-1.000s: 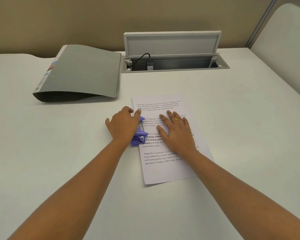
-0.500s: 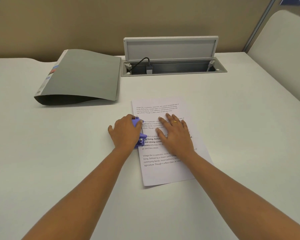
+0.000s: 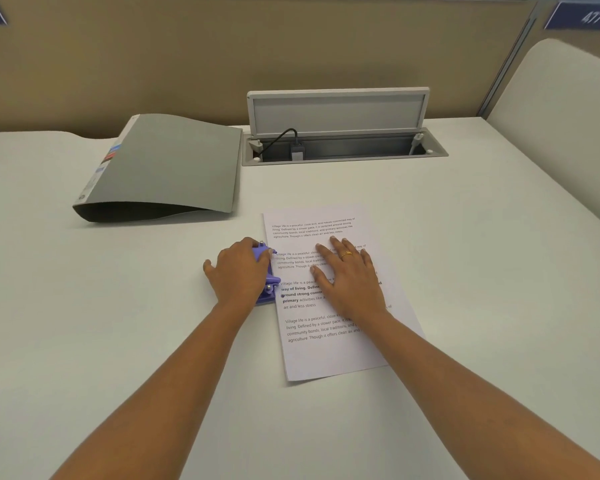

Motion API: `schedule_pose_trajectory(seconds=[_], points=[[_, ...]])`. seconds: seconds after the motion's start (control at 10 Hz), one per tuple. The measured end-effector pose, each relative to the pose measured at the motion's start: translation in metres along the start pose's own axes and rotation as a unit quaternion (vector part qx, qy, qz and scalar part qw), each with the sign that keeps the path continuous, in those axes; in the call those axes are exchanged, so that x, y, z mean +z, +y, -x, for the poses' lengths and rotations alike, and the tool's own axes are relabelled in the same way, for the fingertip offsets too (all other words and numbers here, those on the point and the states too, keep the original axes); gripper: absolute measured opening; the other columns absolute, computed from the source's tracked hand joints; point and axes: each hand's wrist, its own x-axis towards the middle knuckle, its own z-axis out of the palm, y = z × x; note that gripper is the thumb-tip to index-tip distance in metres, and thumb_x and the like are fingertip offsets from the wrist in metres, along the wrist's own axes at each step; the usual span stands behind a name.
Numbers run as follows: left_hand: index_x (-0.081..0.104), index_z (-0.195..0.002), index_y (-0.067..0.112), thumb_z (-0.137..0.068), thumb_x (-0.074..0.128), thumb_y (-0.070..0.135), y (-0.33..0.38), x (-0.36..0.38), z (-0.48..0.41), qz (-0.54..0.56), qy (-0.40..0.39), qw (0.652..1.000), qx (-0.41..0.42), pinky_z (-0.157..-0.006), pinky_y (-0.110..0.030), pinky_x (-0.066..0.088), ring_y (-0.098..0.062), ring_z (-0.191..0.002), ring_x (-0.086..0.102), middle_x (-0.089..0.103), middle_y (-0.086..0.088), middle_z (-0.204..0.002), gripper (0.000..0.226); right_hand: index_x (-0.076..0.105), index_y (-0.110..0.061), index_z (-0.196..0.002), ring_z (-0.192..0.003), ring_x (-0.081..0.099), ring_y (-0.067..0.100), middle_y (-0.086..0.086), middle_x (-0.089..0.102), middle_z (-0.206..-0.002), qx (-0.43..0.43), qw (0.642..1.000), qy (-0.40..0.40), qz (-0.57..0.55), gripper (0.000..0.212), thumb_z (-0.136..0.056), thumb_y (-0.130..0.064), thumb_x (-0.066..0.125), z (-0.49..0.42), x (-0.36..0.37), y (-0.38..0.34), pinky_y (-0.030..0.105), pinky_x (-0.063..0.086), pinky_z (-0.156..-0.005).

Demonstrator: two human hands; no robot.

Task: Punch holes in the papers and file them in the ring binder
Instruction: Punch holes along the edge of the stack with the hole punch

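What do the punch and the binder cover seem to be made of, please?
Punch: likely glossy purple plastic with small metal rivets, judging by its sheen. Binder: probably matte grey plastic sheet or coated board; its cover bows without creasing.

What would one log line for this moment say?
stage: hole punching | left hand: curled over purple hole punch at left edge of paper | right hand: flat on paper, steadying it | ring binder: lying apart, untouched

One head-worn view looks forward and down across the desk [image 3: 465,237] toward the partition [image 3: 187,64]
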Motion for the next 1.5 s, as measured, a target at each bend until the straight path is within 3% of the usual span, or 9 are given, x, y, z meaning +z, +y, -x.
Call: schedule_pose_trajectory(seconds=[0.6,0.7,0.8,0.9,1.0,1.1,1.3,1.4,1.5], points=[[0.053,-0.122,0.018,-0.095,0.043,0.039,-0.049,-0.036,-0.015,-0.072,0.007,0.997,-0.017,-0.096,-0.043,0.039,-0.03,-0.103,0.058,0.062,-0.009,-0.117,0.036,0.031,-0.031,-0.143,-0.145,0.009,0.012,-0.003,0.021,-0.156,0.001,1.0,-0.01,0.004,0.051,-0.095,-0.047,0.036,0.002,-0.004,-0.002,0.035,0.001,-0.118],[0.05,-0.128,0.015,-0.095,0.044,0.035,-0.047,-0.038,-0.012,-0.1,0.017,0.995,-0.006,-0.11,-0.046,0.022,-0.028,-0.12,0.049,0.054,-0.008,-0.13,0.039,0.031,-0.031,-0.143,-0.145,0.009,0.012,-0.003,0.02,-0.156,0.001,1.0,-0.011,0.005,0.051,-0.095,-0.047,0.035,0.002,-0.005,-0.002,0.035,0.0,-0.118],[0.041,-0.136,0.01,-0.095,0.045,0.027,-0.039,-0.036,-0.004,-0.145,0.058,0.986,0.061,-0.115,-0.042,0.01,-0.024,-0.138,0.028,0.038,-0.008,-0.145,0.044,0.031,-0.032,-0.143,-0.145,0.009,0.012,-0.003,0.02,-0.156,0.001,1.0,-0.011,0.008,0.051,-0.095,-0.048,0.035,0.001,-0.004,-0.003,0.036,0.001,-0.118],[0.041,-0.135,0.006,-0.093,0.05,0.016,-0.02,-0.029,0.01,-0.035,0.056,0.99,0.123,-0.112,-0.029,0.016,-0.024,-0.137,0.029,0.038,-0.011,-0.145,0.045,0.031,-0.032,-0.143,-0.145,0.01,0.012,-0.003,0.02,-0.156,0.001,1.0,-0.009,0.006,0.051,-0.095,-0.048,0.035,0.002,-0.004,-0.002,0.036,0.001,-0.118],[0.043,-0.134,0.007,-0.09,0.056,0.016,0.0,-0.018,0.021,0.098,-0.037,0.991,0.084,-0.104,-0.031,0.032,-0.025,-0.125,0.045,0.049,-0.011,-0.136,0.046,0.031,-0.032,-0.143,-0.145,0.01,0.012,-0.003,0.02,-0.156,0.001,1.0,-0.008,0.007,0.051,-0.095,-0.048,0.036,0.001,-0.002,-0.001,0.036,0.001,-0.118],[0.04,-0.135,0.007,-0.085,0.064,0.019,0.012,-0.012,0.023,0.216,-0.124,0.968,-0.03,-0.101,-0.034,0.04,-0.025,-0.122,0.048,0.05,-0.014,-0.134,0.057,0.031,-0.032,-0.143,-0.145,0.01,0.013,-0.003,0.021,-0.156,0.001,1.0,-0.005,0.007,0.051,-0.094,-0.048,0.036,0.0,-0.001,-0.001,0.035,0.0,-0.118],[0.032,-0.139,0.006,-0.081,0.068,0.009,0.019,-0.011,0.014,0.4,-0.171,0.885,-0.165,-0.094,-0.036,0.045,-0.025,-0.115,0.05,0.044,-0.012,-0.138,0.068,0.032,-0.032,-0.142,-0.145,0.01,0.012,-0.003,0.021,-0.156,0.0,1.0,-0.002,0.001,0.051,-0.094,-0.048,0.036,0.0,-0.001,-0.001,0.035,0.0,-0.117],[0.033,-0.136,0.006,-0.081,0.067,0.006,0.021,-0.011,0.01,0.447,-0.18,0.853,-0.199,-0.08,-0.031,0.046,-0.021,-0.098,0.049,0.048,-0.014,-0.131,0.065,0.032,-0.032,-0.143,-0.144,0.01,0.012,-0.003,0.021,-0.156,0.0,1.0,-0.002,0.002,0.051,-0.094,-0.048,0.036,0.0,-0.002,-0.001,0.035,0.0,-0.117],[0.041,-0.129,0.005,-0.083,0.065,0.007,0.023,-0.01,0.009,0.45,-0.195,0.844,-0.217,-0.057,-0.023,0.046,-0.018,-0.08,0.053,0.06,-0.013,-0.109,0.052,0.031,-0.031,-0.143,-0.145,0.01,0.013,-0.003,0.02,-0.156,-0.003,1.0,-0.003,0.017,0.052,-0.094,-0.048,0.036,0.001,-0.002,-0.001,0.036,0.001,-0.118]])
